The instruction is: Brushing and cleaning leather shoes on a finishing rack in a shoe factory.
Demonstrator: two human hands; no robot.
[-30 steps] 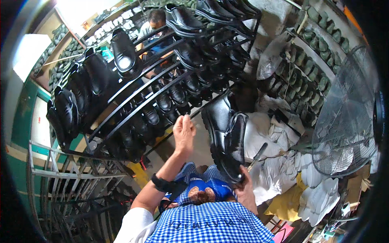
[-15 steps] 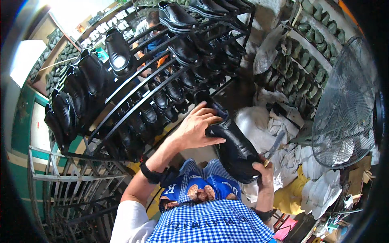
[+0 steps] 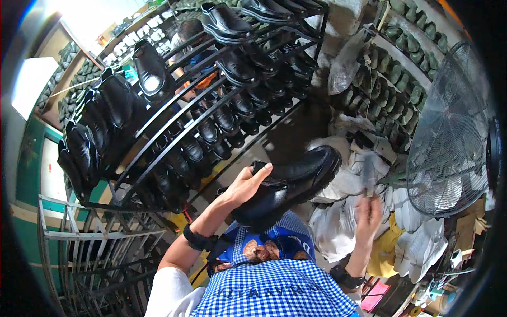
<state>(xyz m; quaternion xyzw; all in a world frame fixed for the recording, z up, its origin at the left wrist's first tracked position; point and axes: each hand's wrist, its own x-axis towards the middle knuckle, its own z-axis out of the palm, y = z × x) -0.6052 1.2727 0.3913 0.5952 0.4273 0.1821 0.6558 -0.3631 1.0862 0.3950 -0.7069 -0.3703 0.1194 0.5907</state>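
My left hand (image 3: 247, 185) is closed around the collars of a pair of black leather shoes, held together over my lap. One shoe (image 3: 311, 166) has its toe pointing to the upper right with the sole edge showing. The other shoe (image 3: 261, 206) lies nearer me, its glossy side catching light. To the right, apart from the shoes, my right hand (image 3: 368, 214) is closed around the handle of a knife (image 3: 368, 171). The blade points up and away and is blurred by motion.
A metal rack (image 3: 185, 108) full of black shoes stands ahead and left. At the right are a large fan (image 3: 449, 137) and a pile of white cloth or sacks (image 3: 338, 224). Shelves of greenish shoe lasts (image 3: 393, 79) line the back. Another person (image 3: 190, 31) is behind the rack.
The shoes have swung from toes toward me to toes up and right, with my left hand now gripping their collars. My right hand has left the shoes and moved right with the knife.
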